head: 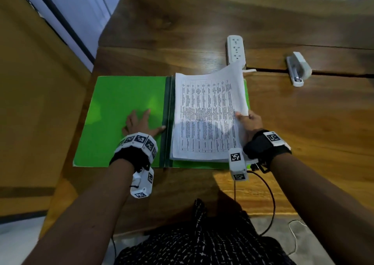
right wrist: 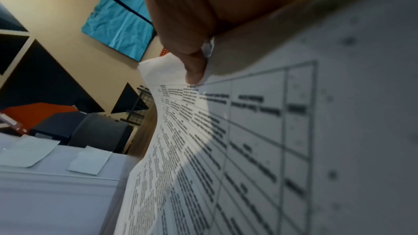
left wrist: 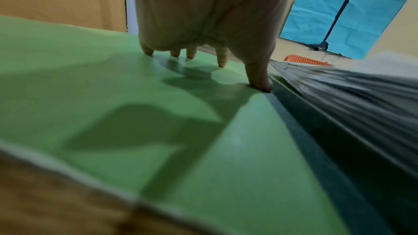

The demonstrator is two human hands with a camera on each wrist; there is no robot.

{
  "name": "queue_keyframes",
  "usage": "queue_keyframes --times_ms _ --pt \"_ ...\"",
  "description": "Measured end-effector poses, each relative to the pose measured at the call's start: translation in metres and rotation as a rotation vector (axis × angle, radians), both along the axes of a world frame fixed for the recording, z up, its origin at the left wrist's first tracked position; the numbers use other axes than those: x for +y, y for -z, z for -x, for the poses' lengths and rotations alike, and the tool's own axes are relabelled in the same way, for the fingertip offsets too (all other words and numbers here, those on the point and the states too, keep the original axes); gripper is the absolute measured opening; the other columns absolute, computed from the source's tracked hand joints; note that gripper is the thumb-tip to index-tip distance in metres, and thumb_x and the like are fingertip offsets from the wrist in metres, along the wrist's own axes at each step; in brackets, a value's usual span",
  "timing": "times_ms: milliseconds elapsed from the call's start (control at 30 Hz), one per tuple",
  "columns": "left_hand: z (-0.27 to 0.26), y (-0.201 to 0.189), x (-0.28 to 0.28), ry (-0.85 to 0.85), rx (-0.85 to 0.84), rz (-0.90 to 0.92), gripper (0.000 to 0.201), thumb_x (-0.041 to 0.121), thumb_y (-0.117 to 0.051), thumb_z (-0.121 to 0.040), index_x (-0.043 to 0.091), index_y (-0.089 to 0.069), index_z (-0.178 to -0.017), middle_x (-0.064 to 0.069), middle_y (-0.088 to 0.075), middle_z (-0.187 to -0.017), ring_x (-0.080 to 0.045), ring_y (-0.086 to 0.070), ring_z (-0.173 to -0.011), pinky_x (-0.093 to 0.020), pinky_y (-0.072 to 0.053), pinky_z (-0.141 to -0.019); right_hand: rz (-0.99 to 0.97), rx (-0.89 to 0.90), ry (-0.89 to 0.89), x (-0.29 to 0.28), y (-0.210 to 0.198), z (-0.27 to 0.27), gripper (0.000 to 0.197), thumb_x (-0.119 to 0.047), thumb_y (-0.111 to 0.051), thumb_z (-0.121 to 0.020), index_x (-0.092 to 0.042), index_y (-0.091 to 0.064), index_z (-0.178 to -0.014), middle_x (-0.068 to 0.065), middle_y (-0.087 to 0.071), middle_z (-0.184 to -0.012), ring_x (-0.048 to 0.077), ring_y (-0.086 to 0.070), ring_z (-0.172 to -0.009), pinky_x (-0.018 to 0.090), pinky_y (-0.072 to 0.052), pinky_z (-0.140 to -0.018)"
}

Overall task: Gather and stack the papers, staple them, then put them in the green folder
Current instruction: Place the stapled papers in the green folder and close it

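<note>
Left hand: flat, fingers spread and straight, pressing down on the left flap of the open folder; thumb tip at the dark spine strip. Holds nothing.

Right hand: thumb on top, fingers beneath, pinching the right edge of the papers and lifting that side; far right corner of the sheets curls up off the folder.

Papers: white stack printed with a ruled table of dense black text. Stack lies on the right flap of the folder, left edge along the spine, near edge down on the flap. Folder is bright green, open flat, at the near left part of the bench, its near edge close to the bench's near edge.

Stapler, white, toward the far right of the bench, well apart from the folder. White power strip just beyond the papers' raised corner.

Left wrist view only: fingertips touching the green surface. Right wrist view only: thumb clamped on the sheet margin; table text blurred, unreadable.
</note>
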State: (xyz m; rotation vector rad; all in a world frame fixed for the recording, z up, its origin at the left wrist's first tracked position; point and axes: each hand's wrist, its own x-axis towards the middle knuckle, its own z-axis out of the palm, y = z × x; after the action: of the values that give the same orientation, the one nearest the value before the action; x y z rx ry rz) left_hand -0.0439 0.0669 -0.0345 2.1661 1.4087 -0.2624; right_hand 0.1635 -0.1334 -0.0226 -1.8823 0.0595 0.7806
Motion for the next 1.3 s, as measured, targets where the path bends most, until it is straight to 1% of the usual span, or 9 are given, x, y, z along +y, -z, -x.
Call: queue_keyframes --times_ms 233,433,600,733,833,933,1067,1167,1300 --pt "0.002 0.004 -0.002 0.024 -0.01 -0.023 0.086 0.062 -0.058 -0.075 0.034 -0.018 -0.146 -0.008 0.002 -0.159 -0.034 0.003 -0.146 -0.06 -0.003 -0.114 0.04 -0.031 -0.054 0.012 0.009 0.004 0.018 -0.011 -0.056 -0.09 -0.006 -0.057 -0.107 0.007 -0.054 -0.075 0.018 -0.048 -0.064 0.017 -0.044 -0.051" --pt "0.018 -0.002 0.019 -0.164 -0.014 -0.007 0.085 0.057 -0.063 -0.075 0.027 -0.025 -0.144 -0.011 -0.003 -0.158 -0.034 0.0 -0.146 -0.06 -0.006 -0.116 0.487 -0.29 -0.192 0.017 0.003 0.02 0.061 -0.015 -0.059 -0.085 -0.009 -0.03 -0.138 0.017 -0.044 -0.14 0.037 -0.043 -0.128 0.052 -0.033 -0.109" --pt "0.055 -0.016 0.034 -0.453 0.109 0.042 0.116 0.067 -0.063 -0.067 0.015 0.0 -0.149 -0.017 0.003 -0.158 -0.035 0.0 -0.146 -0.06 -0.012 -0.116 0.512 -0.656 -0.658 0.04 -0.031 0.07 0.08 -0.034 -0.063 -0.082 -0.031 -0.014 -0.145 0.006 -0.013 -0.156 0.033 -0.022 -0.139 0.06 -0.023 -0.109" --pt "0.077 -0.02 0.025 -0.304 0.24 0.045 0.095 0.025 -0.059 -0.088 0.04 0.018 -0.141 -0.032 -0.021 -0.149 -0.04 -0.042 -0.128 -0.054 -0.038 -0.106 0.471 -0.608 -1.153 0.063 -0.021 0.114 0.069 -0.055 -0.049 -0.085 -0.045 -0.012 -0.143 -0.004 0.003 -0.159 0.039 -0.005 -0.144 0.066 -0.017 -0.109" --pt "0.086 -0.023 0.031 -0.361 0.265 0.035 0.094 0.044 -0.056 -0.086 0.027 0.013 -0.147 -0.031 -0.009 -0.153 -0.045 -0.028 -0.136 -0.058 -0.028 -0.111 0.636 -0.612 -1.267 0.068 -0.01 0.121 0.07 -0.065 -0.039 -0.084 -0.048 -0.004 -0.143 -0.006 0.009 -0.159 0.041 0.007 -0.143 0.069 -0.01 -0.108" --pt "0.091 -0.03 0.039 -0.385 0.178 0.103 0.085 0.052 -0.048 -0.088 0.033 0.014 -0.142 -0.031 -0.03 -0.145 -0.046 -0.042 -0.127 -0.055 -0.042 -0.099 0.672 -0.637 -1.281 0.068 -0.007 0.121 0.07 -0.067 -0.035 -0.084 -0.048 -0.001 -0.142 -0.008 0.011 -0.159 0.04 0.01 -0.144 0.07 -0.009 -0.107" --pt "0.111 -0.052 0.057 -0.417 0.027 0.045 0.066 0.028 -0.053 -0.092 0.028 -0.017 -0.148 -0.025 -0.047 -0.131 -0.032 -0.056 -0.1 -0.041 -0.049 -0.08 0.698 -0.644 -1.297 0.067 -0.004 0.12 0.07 -0.068 -0.031 -0.084 -0.049 0.003 -0.142 -0.008 0.014 -0.158 0.039 0.014 -0.143 0.071 -0.006 -0.107" --pt "0.112 -0.09 0.058 -0.584 -0.178 0.056 0.04 0.026 -0.056 -0.09 0.008 -0.048 -0.124 -0.022 -0.054 -0.122 -0.033 -0.055 -0.106 -0.045 -0.045 -0.093 0.707 -0.631 -1.318 0.066 -0.002 0.12 0.07 -0.069 -0.029 -0.084 -0.049 0.007 -0.142 -0.009 0.018 -0.157 0.037 0.019 -0.142 0.071 0.0 -0.107" --pt "0.102 -0.13 0.05 -0.527 -0.467 -0.005 0.031 0.019 -0.047 -0.094 0.009 -0.05 -0.123 -0.004 -0.048 -0.105 -0.017 -0.044 -0.096 -0.031 -0.035 -0.079 0.624 -0.561 -1.345 0.064 -0.005 0.111 0.073 -0.063 -0.038 -0.086 -0.047 0.006 -0.142 -0.012 0.017 -0.157 0.032 0.02 -0.143 0.069 0.003 -0.107"
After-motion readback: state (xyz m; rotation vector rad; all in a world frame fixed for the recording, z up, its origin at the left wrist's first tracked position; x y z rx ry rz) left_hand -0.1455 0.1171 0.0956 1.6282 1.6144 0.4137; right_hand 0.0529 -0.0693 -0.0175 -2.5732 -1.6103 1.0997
